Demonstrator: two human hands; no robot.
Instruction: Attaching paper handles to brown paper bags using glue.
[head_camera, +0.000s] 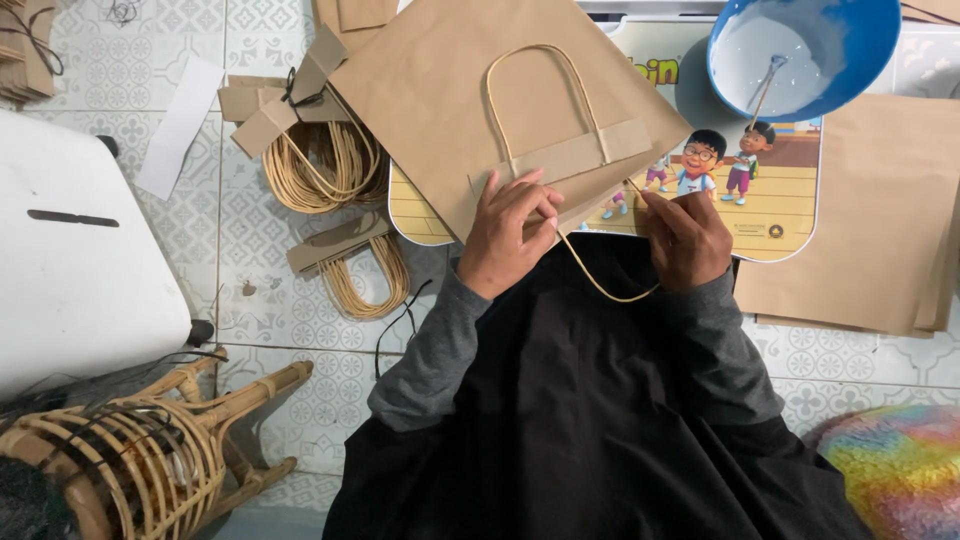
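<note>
A brown paper bag (450, 90) lies flat on a low cartoon-printed table (780, 225). One twisted paper cord handle (545, 85) is stuck to its upper face under a paper strip (580, 155). My left hand (510, 235) presses the bag's near edge below that strip. My right hand (688, 238) pinches the end of a second cord handle (600, 285), which loops down toward my lap between both hands.
A blue bowl of white glue (800, 50) with a stick stands at the table's far right. Bundles of spare cord handles (320, 165) lie on the tiled floor at left. Flat brown bags (860, 220) are stacked at right. A rattan stool (130, 455) lies at lower left.
</note>
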